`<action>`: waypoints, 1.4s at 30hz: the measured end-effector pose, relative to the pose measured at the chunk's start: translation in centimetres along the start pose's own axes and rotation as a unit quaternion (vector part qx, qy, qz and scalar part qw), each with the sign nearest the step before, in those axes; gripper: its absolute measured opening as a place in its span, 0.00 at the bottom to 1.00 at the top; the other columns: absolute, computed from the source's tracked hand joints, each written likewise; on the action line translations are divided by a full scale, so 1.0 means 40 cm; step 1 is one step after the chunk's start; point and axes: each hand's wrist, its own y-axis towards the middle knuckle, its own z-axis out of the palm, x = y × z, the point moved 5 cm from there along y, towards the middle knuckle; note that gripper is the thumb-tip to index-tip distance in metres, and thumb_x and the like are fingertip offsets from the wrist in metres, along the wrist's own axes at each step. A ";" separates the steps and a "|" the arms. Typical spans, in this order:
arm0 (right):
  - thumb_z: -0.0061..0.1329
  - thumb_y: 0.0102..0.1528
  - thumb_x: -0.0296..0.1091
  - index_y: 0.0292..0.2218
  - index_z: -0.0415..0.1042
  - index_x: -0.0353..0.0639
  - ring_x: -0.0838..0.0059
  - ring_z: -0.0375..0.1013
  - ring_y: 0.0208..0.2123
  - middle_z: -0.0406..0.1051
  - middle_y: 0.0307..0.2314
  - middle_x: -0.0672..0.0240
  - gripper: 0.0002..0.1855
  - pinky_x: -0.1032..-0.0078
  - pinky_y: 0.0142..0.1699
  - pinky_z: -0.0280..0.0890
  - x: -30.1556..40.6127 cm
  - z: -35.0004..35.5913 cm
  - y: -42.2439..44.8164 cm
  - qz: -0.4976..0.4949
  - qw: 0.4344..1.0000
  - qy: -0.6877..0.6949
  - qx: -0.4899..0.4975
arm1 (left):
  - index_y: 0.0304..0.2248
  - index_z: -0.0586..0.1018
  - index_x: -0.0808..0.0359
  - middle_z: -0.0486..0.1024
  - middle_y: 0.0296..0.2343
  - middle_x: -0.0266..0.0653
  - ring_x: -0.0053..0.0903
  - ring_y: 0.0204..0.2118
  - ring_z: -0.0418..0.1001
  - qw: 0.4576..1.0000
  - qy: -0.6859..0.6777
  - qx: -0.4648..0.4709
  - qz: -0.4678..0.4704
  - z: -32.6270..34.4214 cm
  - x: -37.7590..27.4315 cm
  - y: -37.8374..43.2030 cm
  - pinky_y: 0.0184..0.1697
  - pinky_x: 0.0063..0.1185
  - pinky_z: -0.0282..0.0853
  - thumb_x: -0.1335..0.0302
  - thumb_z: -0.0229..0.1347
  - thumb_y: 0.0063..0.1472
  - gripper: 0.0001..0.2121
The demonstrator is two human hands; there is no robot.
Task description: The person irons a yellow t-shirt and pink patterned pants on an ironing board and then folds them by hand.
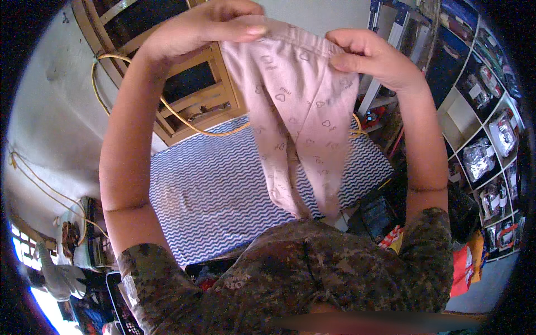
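A small pair of pink pants (289, 96) with printed hearts and lettering hangs in the air before me. My left hand (217, 25) pinches one end of its elastic waistband, thumb in front. At the other end of the waistband, my right hand (364, 56) grips the cloth between thumb and fingers. Both legs of the pants dangle down toward my body, slightly apart. Beneath them is a table covered with a blue and white zigzag-patterned cloth (201, 180).
On the right stands a cubby shelf (458, 113) with plastic-wrapped packets (479, 159). A yellow cord (188, 125) loops past a wooden-framed window (205, 79) to the table's back. A grey fan (58, 272) is at lower left. Metal ladder-like rails (381, 54) stand behind my right hand.
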 end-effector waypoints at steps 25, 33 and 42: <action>0.49 0.48 0.31 0.27 0.65 0.42 0.88 0.60 0.27 0.62 0.23 0.78 0.06 0.89 0.33 0.54 -0.010 -0.113 -0.010 0.070 0.988 -0.084 -0.108 | 0.34 0.72 0.63 0.69 0.27 0.25 0.11 0.29 0.65 0.976 -0.024 -0.215 0.029 -0.069 0.107 -0.053 0.32 0.13 0.60 0.72 0.52 0.51 0.10; 0.49 0.46 0.34 0.27 0.65 0.39 0.85 0.59 0.24 0.62 0.20 0.76 0.10 0.84 0.27 0.55 -0.220 -0.155 0.002 0.122 0.900 -0.302 -0.290 | 0.31 0.71 0.67 0.69 0.24 0.33 0.18 0.27 0.68 0.978 0.032 -0.184 -0.094 0.067 0.193 0.102 0.30 0.17 0.68 0.65 0.54 0.50 0.14; 0.48 0.49 0.35 0.42 0.61 0.42 0.83 0.62 0.35 0.64 0.32 0.73 0.19 0.85 0.40 0.57 -0.116 -0.025 -0.060 0.049 0.954 -0.026 -0.294 | 0.33 0.71 0.71 0.72 0.26 0.37 0.20 0.29 0.72 0.945 -0.272 -0.182 0.013 0.177 0.080 0.208 0.35 0.18 0.71 0.69 0.45 0.58 0.11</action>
